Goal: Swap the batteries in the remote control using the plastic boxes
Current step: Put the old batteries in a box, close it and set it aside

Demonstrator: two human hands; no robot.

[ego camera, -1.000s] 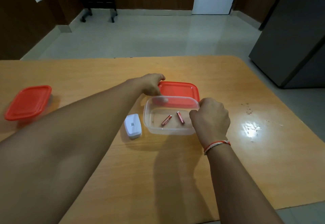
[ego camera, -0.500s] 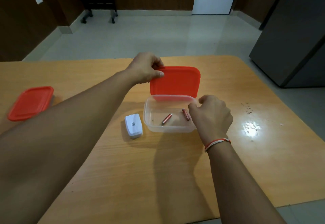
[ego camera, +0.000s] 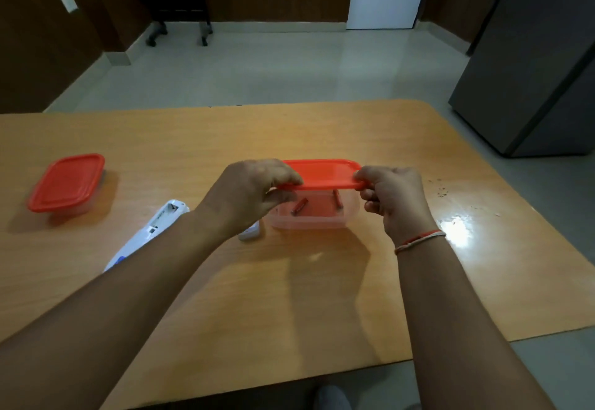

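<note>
Both hands hold a red lid (ego camera: 322,173) flat just above a clear plastic box (ego camera: 349,215) at the table's middle. My left hand (ego camera: 254,194) pinches the lid's left edge, my right hand (ego camera: 391,194) its right edge. Two red batteries (ego camera: 299,206) lie inside the box. A white remote control (ego camera: 149,231) lies face down to the left with its battery bay uncovered, partly hidden by my left forearm. Its white cover (ego camera: 249,232) peeks out under my left wrist. A second box with a red lid (ego camera: 67,182) stands closed at the far left.
The wooden table (ego camera: 289,297) has a rounded far right corner, crumbs (ego camera: 441,189) and a bright glare patch on its right side. A dark cabinet (ego camera: 531,71) stands off the table at right. A chair base (ego camera: 178,31) is on the floor beyond.
My left hand brought the red lid from behind the box to over it. My right hand left the box's rim and took the lid's right edge. The remote has come into view.
</note>
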